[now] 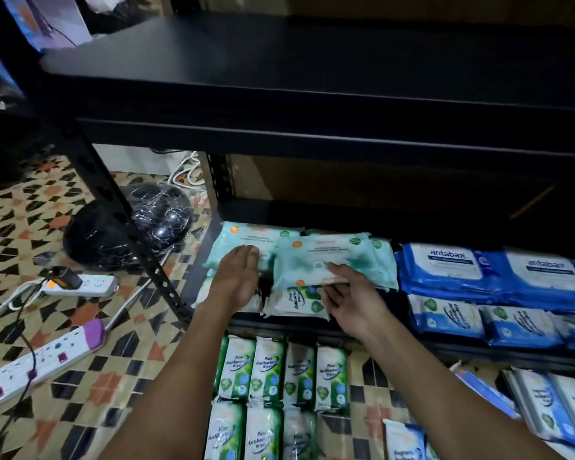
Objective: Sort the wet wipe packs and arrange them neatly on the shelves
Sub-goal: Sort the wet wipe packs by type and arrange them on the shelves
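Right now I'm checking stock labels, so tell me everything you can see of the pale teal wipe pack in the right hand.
The pale teal wipe pack is a soft, glossy plastic pouch, with an orange dot at its top left corner, a green badge top right and small blurred print. It lies flat, label up, on top of other packs on the shelf. The right hand holds its near edge, thumb on top. The left hand lies open beside it, on a neighbouring teal pack.

Teal wipe packs (332,260) flat atop shelf (213,260) stack
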